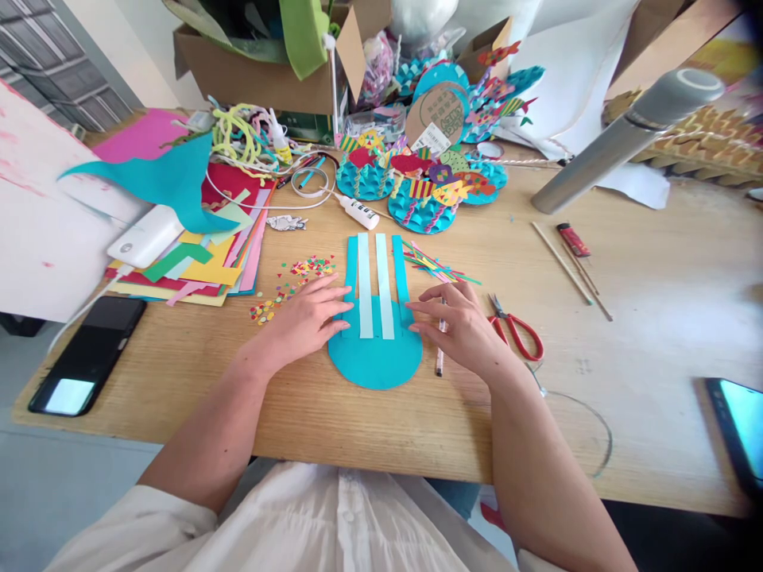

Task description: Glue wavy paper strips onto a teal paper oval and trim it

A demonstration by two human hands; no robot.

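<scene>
- Blue disc (375, 369): flat on the counter (298, 421), its upper part partly covered by strips (385, 286).
- Your left hand (304, 318) and right hand (458, 324) flank it: each grip released, at the outer strips; exact contact unclear.
- Pen (439, 362): partly hidden behind your right hand.
- Phone (742, 433), far right: cut off at the edge of view.
- Confetti (267, 310) near your left hand; pliers (511, 319) near your right.
</scene>
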